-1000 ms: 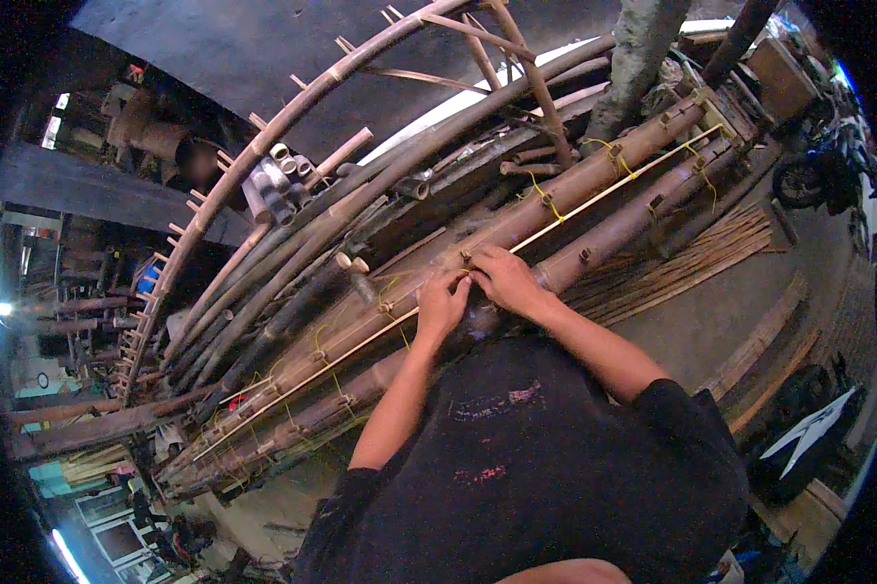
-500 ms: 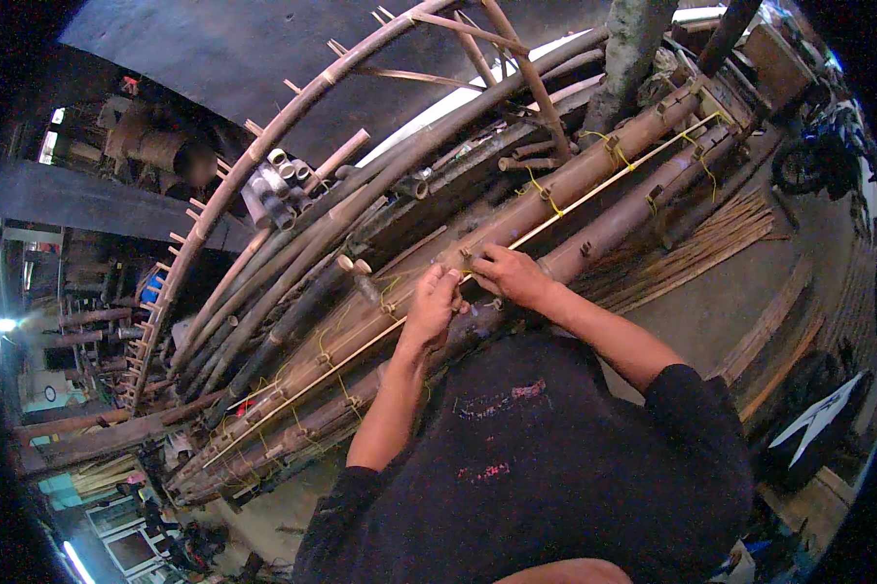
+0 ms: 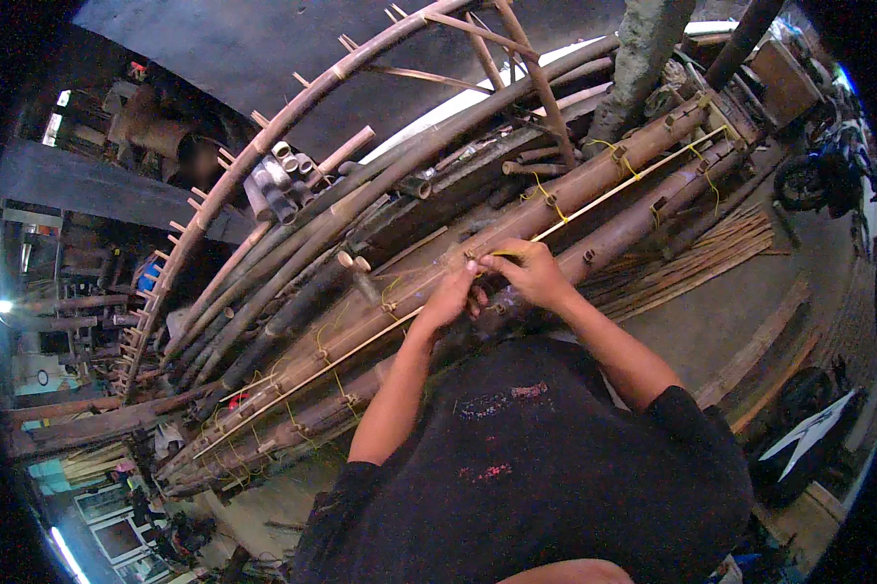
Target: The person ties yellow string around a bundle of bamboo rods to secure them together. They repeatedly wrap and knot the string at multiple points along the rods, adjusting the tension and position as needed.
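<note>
Two long brown bamboo poles lie side by side before me, a far pole (image 3: 594, 177) and a near pole (image 3: 625, 216). Small pegs stand out of them, with thin yellow cords (image 3: 552, 200) tied at several. A pale thin strip (image 3: 307, 383) runs lengthwise between the poles and passes under my hands. My left hand (image 3: 450, 297) is closed at a peg on the far pole, thumb and finger pressed together; what they pinch is too small to make out. Beside it, my right hand (image 3: 530, 273) pinches a yellow cord (image 3: 505, 254) at the same peg.
Beyond the poles lie several long dark bamboo poles (image 3: 361, 200) and a bundle of short tubes (image 3: 281, 185). A curved bamboo frame with pegs (image 3: 247, 146) arches at the back left. Split strips (image 3: 696, 255) rest on the floor at right, near a motorbike (image 3: 808, 182).
My right hand has turned and shifted slightly right, and yellow cord now shows at its fingers. My left hand has opened its fist somewhat, its thumb reaching up to the peg.
</note>
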Tool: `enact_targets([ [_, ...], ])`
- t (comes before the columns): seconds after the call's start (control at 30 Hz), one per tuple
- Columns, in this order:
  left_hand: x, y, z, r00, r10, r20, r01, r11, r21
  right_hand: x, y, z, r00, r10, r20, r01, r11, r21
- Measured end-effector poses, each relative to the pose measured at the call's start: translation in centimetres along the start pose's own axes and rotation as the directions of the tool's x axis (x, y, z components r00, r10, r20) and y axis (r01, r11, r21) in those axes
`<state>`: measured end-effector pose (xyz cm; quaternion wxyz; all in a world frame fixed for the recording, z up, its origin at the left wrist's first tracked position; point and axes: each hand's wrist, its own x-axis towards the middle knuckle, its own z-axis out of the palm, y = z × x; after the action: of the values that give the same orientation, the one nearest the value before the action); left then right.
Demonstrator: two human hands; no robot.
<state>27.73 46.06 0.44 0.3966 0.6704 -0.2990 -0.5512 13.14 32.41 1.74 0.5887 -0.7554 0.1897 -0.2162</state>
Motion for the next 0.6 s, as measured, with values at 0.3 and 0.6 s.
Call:
enact_targets([
  [0.3,-1.5,-3.2,2.8,0.721,0.651,-0.237,-0.199,0.523,0.829,0.4,4.5,2.8,0.943,-0.325,0.075,0.324,0.841,-0.433],
  [0.6,0.2,-2.0,1.0,0.825,0.398,-0.400,-0.107,0.807,0.581,-0.4,4.4,2.8,0.954,-0.297,0.046,0.281,0.825,-0.490],
])
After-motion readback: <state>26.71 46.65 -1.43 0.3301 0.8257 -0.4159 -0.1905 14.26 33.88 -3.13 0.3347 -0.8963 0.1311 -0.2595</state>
